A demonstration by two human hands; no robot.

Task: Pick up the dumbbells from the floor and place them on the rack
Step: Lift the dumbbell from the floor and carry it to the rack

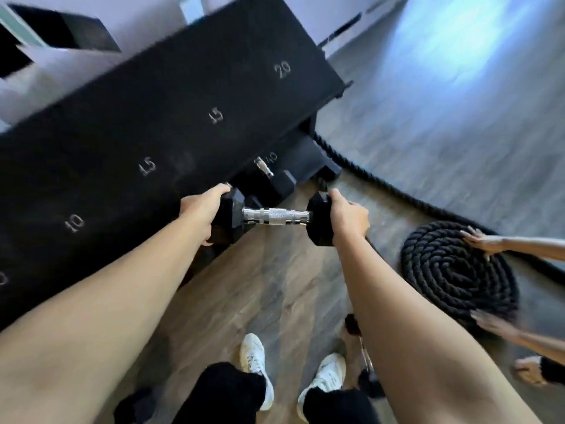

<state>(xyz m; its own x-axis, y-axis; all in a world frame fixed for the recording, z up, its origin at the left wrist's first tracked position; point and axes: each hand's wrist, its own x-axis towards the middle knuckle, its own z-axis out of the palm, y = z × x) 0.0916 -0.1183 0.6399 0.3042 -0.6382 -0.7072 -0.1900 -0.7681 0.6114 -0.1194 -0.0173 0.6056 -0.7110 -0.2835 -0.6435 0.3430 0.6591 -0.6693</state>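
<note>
The rack (131, 142) fills the far left, its flat black top marked 10, 15, 15, 20 and its near edge running diagonally beside the left hand (200, 209). Bare wood-grain floor (260, 286) lies open near the white shoes (255, 365). The dumbbell (272, 216) — black hex heads, knurled chrome handle — hangs level in the air at that edge. Both hands' fingers are curled closed, the right hand (347, 217) on the right head, the left on the left. A coiled black rope (458, 273) lies right, another person's hands on it.
</note>
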